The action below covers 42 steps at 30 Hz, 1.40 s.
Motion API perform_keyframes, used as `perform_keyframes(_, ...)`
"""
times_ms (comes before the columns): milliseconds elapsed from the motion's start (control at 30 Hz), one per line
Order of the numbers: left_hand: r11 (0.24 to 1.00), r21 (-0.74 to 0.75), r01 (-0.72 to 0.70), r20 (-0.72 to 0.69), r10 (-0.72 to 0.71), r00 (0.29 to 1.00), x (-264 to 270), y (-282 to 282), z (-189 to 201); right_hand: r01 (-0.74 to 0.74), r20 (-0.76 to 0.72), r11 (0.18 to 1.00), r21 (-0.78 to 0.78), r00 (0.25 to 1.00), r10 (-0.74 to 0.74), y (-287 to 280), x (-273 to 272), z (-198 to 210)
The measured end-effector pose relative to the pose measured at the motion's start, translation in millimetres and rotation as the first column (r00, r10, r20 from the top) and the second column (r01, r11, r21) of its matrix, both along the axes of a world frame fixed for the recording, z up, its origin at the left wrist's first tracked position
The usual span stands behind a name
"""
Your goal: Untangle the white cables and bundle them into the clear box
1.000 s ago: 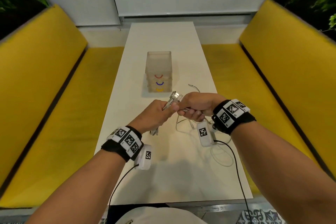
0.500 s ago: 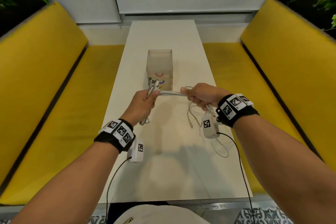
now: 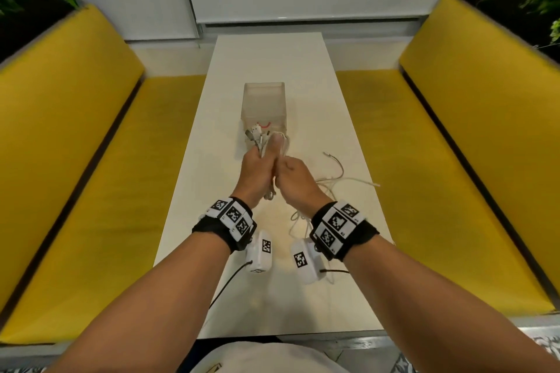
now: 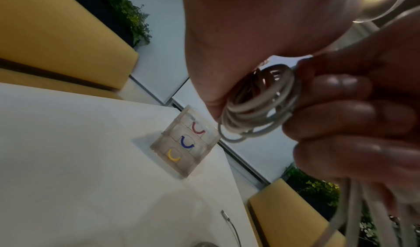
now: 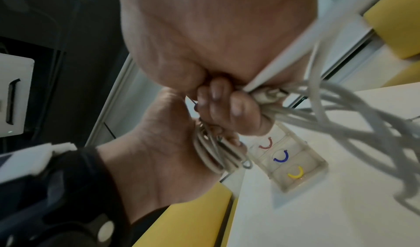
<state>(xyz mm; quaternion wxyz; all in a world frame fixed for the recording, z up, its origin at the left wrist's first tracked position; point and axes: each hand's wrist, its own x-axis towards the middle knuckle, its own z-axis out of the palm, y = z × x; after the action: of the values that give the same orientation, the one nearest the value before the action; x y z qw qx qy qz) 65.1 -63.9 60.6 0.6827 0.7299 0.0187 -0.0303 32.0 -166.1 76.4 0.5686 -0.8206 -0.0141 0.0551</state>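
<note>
My left hand (image 3: 257,165) grips a coil of white cables (image 4: 261,103), with USB plugs (image 3: 254,133) sticking up past the thumb. Pressed against it on the right, my right hand (image 3: 293,180) clutches the same cables (image 5: 302,107). From there loose strands (image 3: 339,180) trail onto the white table (image 3: 318,106) to the right. The clear box (image 3: 264,106) stands just beyond both hands; its front shows red, blue and yellow handles (image 4: 186,143). Both hands hover above the table, a little short of the box.
Yellow bench seats (image 3: 91,191) run along both sides of the narrow table. A free cable end with a plug (image 3: 328,155) lies right of the box. Black sensor leads hang from both wristbands near the table's front edge (image 3: 303,334).
The hands were about a hand's width apart half a second ago with cable stretched between them; now they have come together. The loops in the left hand sit nearer the box.
</note>
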Motion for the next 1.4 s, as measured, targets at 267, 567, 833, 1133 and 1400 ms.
perform_keyframes(267,0.988,-0.022,0.154,-0.079,-0.155,0.985,-3,0,-4,-0.188,-0.058,0.977,-0.098,0.981,0.183,-9,4,-7)
perform_keyframes(567,0.999,0.036,0.038,-0.064,-0.035,0.997,-7,-12,0,-0.162,-0.095,0.986,-0.025,0.983,0.159,-21,0,-5)
perform_keyframes(833,0.989,-0.115,-0.090,-0.063,0.083,0.995,-11,-12,2,-0.119,-0.342,0.886,0.447,0.893,0.293,-41,5,-3)
perform_keyframes(1133,0.981,-0.015,-0.193,0.029,0.193,0.981,-9,-9,-2,-0.086,-0.479,0.952,0.294,0.848,0.225,-41,8,1)
perform_keyframes(1400,0.967,-0.019,-0.255,0.127,0.255,0.958,-12,-19,-17,0.157,-0.424,0.948,0.276,0.905,-0.027,-28,8,17)
